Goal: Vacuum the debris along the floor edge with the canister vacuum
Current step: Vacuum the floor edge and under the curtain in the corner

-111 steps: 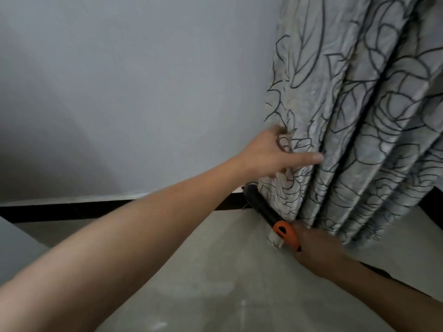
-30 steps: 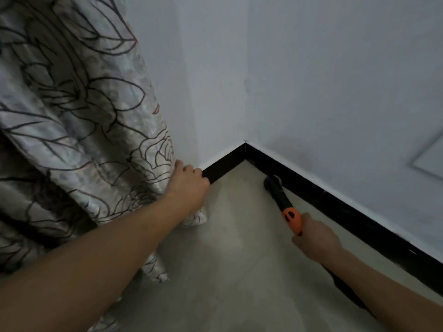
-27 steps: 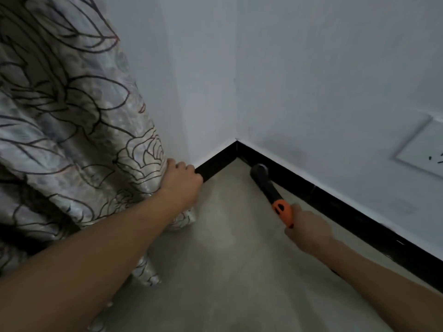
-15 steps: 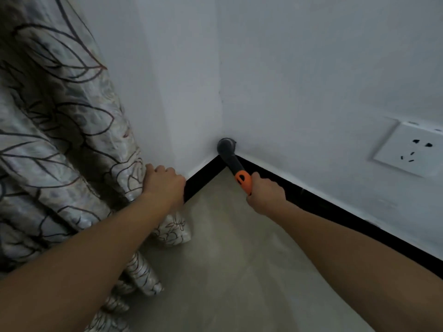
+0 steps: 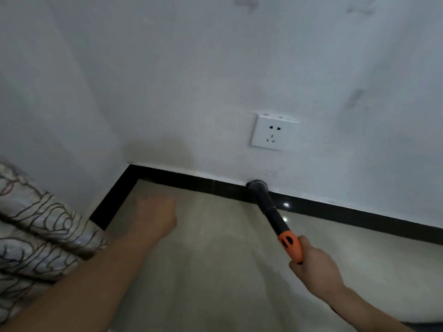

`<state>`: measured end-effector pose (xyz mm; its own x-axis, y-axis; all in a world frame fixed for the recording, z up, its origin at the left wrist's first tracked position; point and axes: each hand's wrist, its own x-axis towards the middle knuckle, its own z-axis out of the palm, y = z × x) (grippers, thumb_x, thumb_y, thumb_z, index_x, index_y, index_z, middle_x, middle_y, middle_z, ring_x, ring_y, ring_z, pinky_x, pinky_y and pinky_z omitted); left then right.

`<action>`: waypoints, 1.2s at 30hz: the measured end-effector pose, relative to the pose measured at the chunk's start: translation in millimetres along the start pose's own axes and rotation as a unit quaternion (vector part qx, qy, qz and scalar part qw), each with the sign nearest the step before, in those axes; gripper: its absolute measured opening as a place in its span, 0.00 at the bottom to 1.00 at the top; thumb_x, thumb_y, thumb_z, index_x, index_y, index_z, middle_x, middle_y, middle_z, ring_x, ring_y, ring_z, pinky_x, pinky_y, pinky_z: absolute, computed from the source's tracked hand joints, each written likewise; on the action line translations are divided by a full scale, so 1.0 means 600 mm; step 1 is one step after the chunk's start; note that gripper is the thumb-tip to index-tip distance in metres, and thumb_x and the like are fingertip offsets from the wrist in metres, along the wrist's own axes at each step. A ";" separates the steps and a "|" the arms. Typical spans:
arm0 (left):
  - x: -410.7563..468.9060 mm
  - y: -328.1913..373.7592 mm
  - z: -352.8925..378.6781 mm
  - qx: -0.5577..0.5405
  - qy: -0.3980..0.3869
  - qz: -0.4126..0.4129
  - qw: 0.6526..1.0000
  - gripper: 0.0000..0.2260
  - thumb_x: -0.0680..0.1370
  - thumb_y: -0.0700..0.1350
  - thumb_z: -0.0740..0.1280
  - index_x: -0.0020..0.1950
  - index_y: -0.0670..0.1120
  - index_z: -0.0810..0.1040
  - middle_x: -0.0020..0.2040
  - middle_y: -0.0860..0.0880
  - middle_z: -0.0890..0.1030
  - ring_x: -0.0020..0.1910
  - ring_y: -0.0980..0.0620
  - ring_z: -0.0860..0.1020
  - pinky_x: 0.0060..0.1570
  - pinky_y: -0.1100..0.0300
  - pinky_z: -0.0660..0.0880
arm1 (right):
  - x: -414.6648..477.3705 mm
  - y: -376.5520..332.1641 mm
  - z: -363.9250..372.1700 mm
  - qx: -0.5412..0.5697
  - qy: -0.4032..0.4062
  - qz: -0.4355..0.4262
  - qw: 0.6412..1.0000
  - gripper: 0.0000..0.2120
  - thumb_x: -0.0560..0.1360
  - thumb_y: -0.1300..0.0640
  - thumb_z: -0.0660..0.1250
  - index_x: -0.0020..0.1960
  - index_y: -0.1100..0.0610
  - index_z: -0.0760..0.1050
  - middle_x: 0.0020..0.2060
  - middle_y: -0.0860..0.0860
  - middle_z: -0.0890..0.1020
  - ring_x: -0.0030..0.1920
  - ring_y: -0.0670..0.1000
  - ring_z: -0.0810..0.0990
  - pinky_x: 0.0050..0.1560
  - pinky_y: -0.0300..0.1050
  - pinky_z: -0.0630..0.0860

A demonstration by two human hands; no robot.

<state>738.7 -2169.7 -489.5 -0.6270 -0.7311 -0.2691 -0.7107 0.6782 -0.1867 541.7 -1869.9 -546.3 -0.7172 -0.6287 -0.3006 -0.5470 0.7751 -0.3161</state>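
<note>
1. My right hand (image 5: 314,262), at the lower right of the frame, is wrapped around the orange grip of the vacuum wand (image 5: 272,213), fingers curled tight on it.
2. The wand slants up and left from that hand to the middle of the frame. Its black tube ends in a round brush head (image 5: 257,185).
3. The brush head sits against the top edge of the black baseboard (image 5: 196,182), where it meets the white wall (image 5: 191,68).
4. A white wall socket (image 5: 273,133) is mounted just above the brush head, apart from it.
5. My left hand (image 5: 155,214) hangs over the pale floor (image 5: 215,283) left of centre, holding nothing. It is blurred, so I can only say the fingers seem loosely curled.
6. The patterned curtain (image 5: 36,231) bunches at the lower left edge of the frame, beside my left forearm and near the room corner.
7. The baseboard runs from that corner across to the right edge of the frame, with a glint of light on it just right of the wand.
</note>
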 end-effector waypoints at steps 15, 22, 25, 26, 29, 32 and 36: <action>-0.002 0.401 -0.048 0.032 0.040 0.297 0.954 0.10 0.78 0.48 0.59 0.55 0.47 0.76 0.56 0.46 0.77 0.54 0.45 0.76 0.40 0.58 0.65 | -0.104 0.317 -0.076 0.079 0.105 0.258 0.957 0.16 0.71 0.53 0.69 0.52 0.50 0.65 0.35 0.51 0.77 0.34 0.52 0.77 0.34 0.46 0.72; -0.017 0.559 -0.046 0.062 0.032 0.376 0.924 0.14 0.80 0.51 0.57 0.60 0.47 0.73 0.58 0.46 0.76 0.57 0.45 0.75 0.44 0.55 0.65 | -0.111 0.448 -0.105 0.085 0.126 0.311 0.938 0.15 0.70 0.52 0.70 0.51 0.49 0.66 0.37 0.50 0.78 0.36 0.52 0.77 0.36 0.47 0.75; -0.024 0.612 -0.047 0.070 0.030 0.395 0.916 0.14 0.80 0.51 0.57 0.62 0.47 0.73 0.59 0.46 0.75 0.58 0.44 0.74 0.48 0.54 0.68 | -0.117 0.497 -0.123 0.121 0.164 0.358 0.911 0.14 0.69 0.52 0.70 0.49 0.50 0.67 0.35 0.52 0.79 0.35 0.55 0.79 0.38 0.48 0.76; -0.025 0.626 -0.048 0.070 0.032 0.402 0.913 0.14 0.80 0.51 0.57 0.62 0.47 0.73 0.59 0.46 0.75 0.58 0.44 0.74 0.49 0.54 0.68 | -0.117 0.513 -0.132 0.136 0.178 0.370 0.902 0.14 0.68 0.53 0.70 0.49 0.51 0.68 0.35 0.52 0.79 0.34 0.56 0.80 0.38 0.48 0.76; -0.032 0.664 -0.055 0.061 0.030 0.414 0.908 0.14 0.80 0.51 0.57 0.61 0.46 0.73 0.59 0.45 0.75 0.58 0.44 0.74 0.49 0.54 0.69 | -0.116 0.526 -0.159 0.159 0.188 0.370 0.896 0.14 0.68 0.54 0.70 0.49 0.51 0.68 0.35 0.52 0.80 0.33 0.55 0.81 0.39 0.48 0.78; -0.047 0.695 -0.060 0.061 0.021 0.423 0.904 0.14 0.80 0.51 0.57 0.61 0.46 0.73 0.59 0.46 0.76 0.58 0.44 0.74 0.51 0.54 0.69 | -0.117 0.506 -0.145 0.171 0.169 0.337 0.910 0.13 0.68 0.54 0.70 0.48 0.49 0.68 0.35 0.50 0.79 0.32 0.52 0.79 0.35 0.46 0.76; -0.055 0.736 -0.073 0.062 0.023 0.448 0.891 0.13 0.80 0.51 0.57 0.61 0.46 0.73 0.58 0.46 0.75 0.58 0.45 0.74 0.49 0.54 0.68 | -0.116 0.512 -0.127 0.176 0.167 0.330 0.912 0.13 0.69 0.54 0.69 0.49 0.50 0.67 0.35 0.49 0.77 0.33 0.50 0.77 0.32 0.44 0.71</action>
<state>431.5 -1849.7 -521.7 -0.9398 0.1085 -0.3239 0.1212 0.9924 -0.0193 390.9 -1583.1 -553.7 -0.9637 0.0669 -0.2583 0.1819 0.8730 -0.4525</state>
